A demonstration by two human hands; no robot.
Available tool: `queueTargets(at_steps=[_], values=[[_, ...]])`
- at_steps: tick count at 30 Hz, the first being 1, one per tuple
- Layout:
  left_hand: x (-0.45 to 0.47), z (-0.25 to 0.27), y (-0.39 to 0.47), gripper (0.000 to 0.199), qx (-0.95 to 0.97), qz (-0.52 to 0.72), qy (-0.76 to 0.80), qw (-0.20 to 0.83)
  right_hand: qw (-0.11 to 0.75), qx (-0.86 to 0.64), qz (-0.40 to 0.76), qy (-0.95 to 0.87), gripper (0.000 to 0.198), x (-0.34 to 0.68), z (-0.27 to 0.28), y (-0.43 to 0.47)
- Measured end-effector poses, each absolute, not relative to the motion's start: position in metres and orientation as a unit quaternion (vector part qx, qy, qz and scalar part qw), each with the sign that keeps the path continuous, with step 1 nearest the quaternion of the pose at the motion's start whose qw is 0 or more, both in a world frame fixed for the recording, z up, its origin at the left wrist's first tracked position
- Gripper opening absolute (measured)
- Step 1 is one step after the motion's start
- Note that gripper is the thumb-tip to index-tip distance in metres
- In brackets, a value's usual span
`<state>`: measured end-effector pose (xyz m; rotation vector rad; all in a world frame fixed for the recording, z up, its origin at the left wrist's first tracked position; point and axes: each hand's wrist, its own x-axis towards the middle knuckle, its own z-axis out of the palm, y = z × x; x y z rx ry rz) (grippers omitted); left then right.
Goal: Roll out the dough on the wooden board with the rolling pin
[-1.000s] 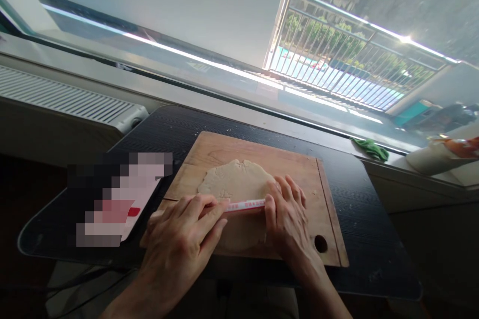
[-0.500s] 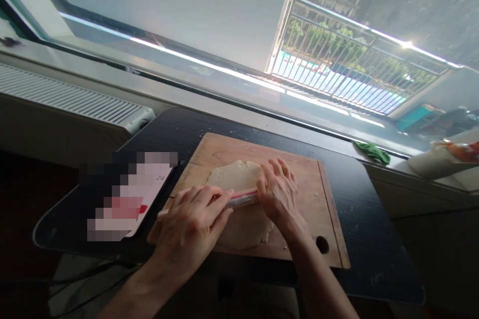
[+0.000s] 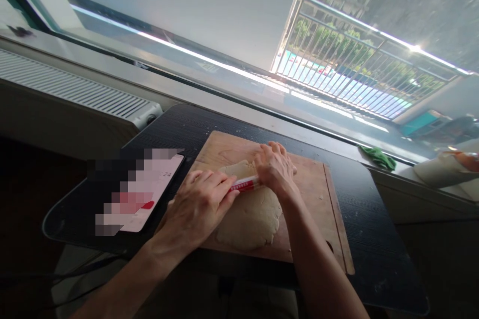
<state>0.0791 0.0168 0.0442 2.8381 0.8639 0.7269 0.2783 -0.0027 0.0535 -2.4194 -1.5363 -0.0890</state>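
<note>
A flattened sheet of pale dough (image 3: 249, 219) with ragged edges lies on a wooden cutting board (image 3: 309, 194). Across its upper part runs a rolling pin (image 3: 245, 185), its middle showing clear wrapping and a red printed label. My left hand (image 3: 204, 199) is curved over the pin's left part, fingers close together and the thumb along the near side. At the other end, my right hand (image 3: 275, 167) presses down with bent fingers round the pin. Both hands cover most of the pin, so its ends are largely hidden.
Left of the board, a phone (image 3: 159, 194), partly pixelated, lies on the dark table (image 3: 374, 239). Beyond are a radiator (image 3: 123, 104), the window sill, a green cloth (image 3: 379, 157) and a whitish container (image 3: 441, 169). The board has a hole near its right corner.
Both hands have pushed the rolling pin farther away over the dough. The pin has turned, bringing its red label into sight. More dough shows on the near side, and the view has shifted slightly.
</note>
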Motion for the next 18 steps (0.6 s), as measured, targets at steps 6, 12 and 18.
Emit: queueTargets(at_steps=[6,12,18], values=[[0.064,0.041,-0.01,0.028,0.922,0.256,0.278,0.082,0.145,-0.813,-0.091,-0.557,0.04,0.25,0.039,-0.09],[0.086,0.049,0.025,0.022,0.928,0.238,0.276,0.074,0.14,-0.829,-0.07,-0.537,0.036,0.266,0.046,-0.042],[0.089,0.046,0.042,0.028,0.913,0.249,0.317,0.059,0.134,-0.835,-0.013,-0.534,0.034,0.277,0.058,0.004]])
